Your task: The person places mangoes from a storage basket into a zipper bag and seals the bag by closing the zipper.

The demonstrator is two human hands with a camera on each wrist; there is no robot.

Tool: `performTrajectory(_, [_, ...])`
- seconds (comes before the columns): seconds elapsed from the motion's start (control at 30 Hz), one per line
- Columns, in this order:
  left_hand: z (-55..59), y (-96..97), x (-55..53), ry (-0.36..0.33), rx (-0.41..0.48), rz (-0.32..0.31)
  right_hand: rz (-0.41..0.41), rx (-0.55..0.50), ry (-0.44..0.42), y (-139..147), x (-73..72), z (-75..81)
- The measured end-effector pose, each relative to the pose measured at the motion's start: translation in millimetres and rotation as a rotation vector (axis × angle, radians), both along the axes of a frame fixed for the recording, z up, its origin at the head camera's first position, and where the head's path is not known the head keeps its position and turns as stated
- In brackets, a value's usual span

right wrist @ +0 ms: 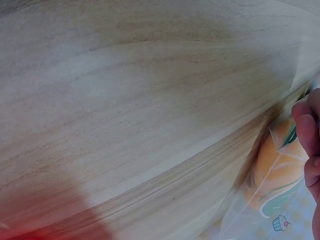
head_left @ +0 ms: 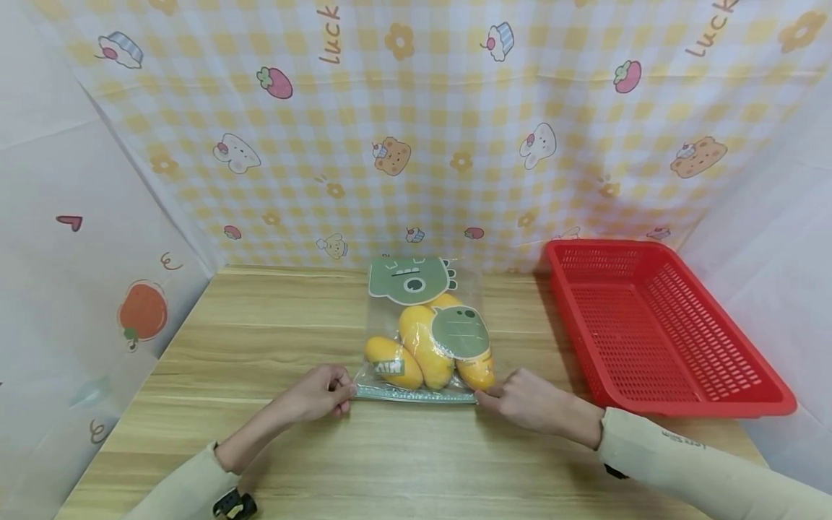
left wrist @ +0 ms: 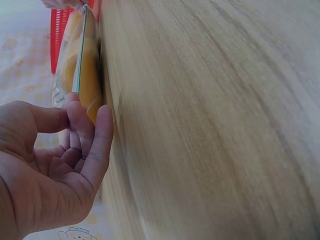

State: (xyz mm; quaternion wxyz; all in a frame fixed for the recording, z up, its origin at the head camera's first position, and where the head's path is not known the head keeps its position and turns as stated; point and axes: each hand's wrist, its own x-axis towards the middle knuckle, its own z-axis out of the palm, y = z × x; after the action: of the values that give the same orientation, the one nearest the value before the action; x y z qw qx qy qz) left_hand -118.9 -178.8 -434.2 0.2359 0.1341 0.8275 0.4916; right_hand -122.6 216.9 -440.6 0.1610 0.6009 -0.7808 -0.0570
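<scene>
A clear zip bag (head_left: 383,318) printed with green cartoon shapes lies on the table, its green-edged zip strip toward the person. Several yellow mangoes (head_left: 425,347) are inside it. At the strip's left end, my left hand (head_left: 320,393) pinches the corner between thumb and index finger; the left wrist view shows this hand (left wrist: 65,160) with its other fingers loosely bent. My right hand (head_left: 520,401) pinches the strip's right end. Only part of that hand (right wrist: 311,135) enters the right wrist view, beside the bag with a mango (right wrist: 275,167) showing through.
To the right stands a red plastic basket (head_left: 588,347) with perforated walls, close to the right forearm. Behind the wooden table (head_left: 260,310) hangs a yellow checked cloth (head_left: 416,115) with cartoon prints. A white cloth (head_left: 78,238) hangs at the left.
</scene>
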Motion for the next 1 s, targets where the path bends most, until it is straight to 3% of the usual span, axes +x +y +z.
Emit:
performTrajectory(0.5, [-2.5, -2.0, -1.8, -0.018, 0.019, -0.022, -0.004, -0.004, -0.035, 3.6, 0.3, 1.8])
performTrajectory(1.0, [-1.3, -0.7, 1.2, -0.028, 0.022, -0.004, -0.017, 0.009, -0.072, 9.8, 0.1, 3.4])
